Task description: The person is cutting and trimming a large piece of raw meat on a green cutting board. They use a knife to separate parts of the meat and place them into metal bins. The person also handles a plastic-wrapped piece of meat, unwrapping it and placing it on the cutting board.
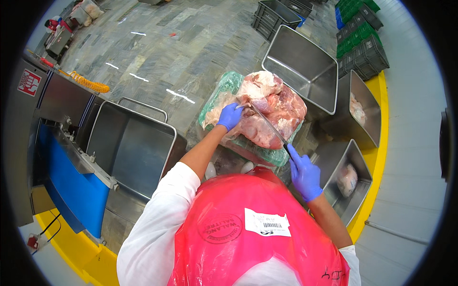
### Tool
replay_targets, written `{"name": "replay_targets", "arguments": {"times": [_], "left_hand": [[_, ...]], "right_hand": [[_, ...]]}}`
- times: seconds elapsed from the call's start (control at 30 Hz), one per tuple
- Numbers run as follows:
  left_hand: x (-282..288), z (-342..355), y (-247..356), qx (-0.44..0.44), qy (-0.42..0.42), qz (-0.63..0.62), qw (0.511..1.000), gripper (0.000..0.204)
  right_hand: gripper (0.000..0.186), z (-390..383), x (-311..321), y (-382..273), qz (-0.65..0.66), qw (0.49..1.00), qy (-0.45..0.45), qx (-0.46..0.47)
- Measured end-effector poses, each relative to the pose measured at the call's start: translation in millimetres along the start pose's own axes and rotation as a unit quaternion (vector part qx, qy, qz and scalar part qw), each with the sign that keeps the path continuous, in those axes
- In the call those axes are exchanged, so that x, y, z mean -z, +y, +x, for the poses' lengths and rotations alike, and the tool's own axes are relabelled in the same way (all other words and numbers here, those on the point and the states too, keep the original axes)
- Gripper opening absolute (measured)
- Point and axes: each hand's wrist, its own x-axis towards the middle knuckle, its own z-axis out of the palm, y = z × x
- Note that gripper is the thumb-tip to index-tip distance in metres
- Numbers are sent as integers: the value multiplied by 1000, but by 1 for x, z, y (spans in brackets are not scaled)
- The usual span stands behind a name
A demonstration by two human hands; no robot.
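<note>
Large pink cuts of raw meat (267,133) with pale fat lie heaped on clear and green plastic wrapping (226,86) in front of me. At the near left of the heap, my left hand (230,117), in a blue glove, is closed on a pale flap beside the meat; whether that is fat or film I cannot tell. My right hand (305,175), also gloved, grips the black handle of a long slim knife (270,124). Its blade slants across the meat, the tip close to my left fingertips.
An open steel bin (131,143) stands at left beside a blue chute (67,176). Another steel bin (305,64) is beyond the meat. Two steel bins (365,109) at right hold pieces of meat. Black and green crates (360,45) are stacked along the wall; a yellow curb (380,138) runs below.
</note>
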Motion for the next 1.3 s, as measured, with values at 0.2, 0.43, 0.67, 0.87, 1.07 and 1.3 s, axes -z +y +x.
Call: {"name": "replay_targets", "arguments": {"times": [0.2,0.43,0.67,0.87,1.07,1.3], "left_hand": [[0,-12,-7,45,-9,6,999,43],[25,-14,20,88,-83,6,993,79],[22,16,23,181,-69,-8,981,69],[2,5,11,50,-28,24,998,50],[-21,-14,-11,-6,31,-10,999,42],[-33,-21,-18,4,60,-4,998,37]], "right_hand": [[52,23,23,-44,-112,992,-42,36],[51,33,10,-61,-145,988,-59,8],[51,46,13,-88,-186,982,-15,19],[46,76,44,-109,-212,975,-54,48],[38,130,59,-135,-261,949,-163,68],[26,208,70,-121,-252,928,-236,137]]}}
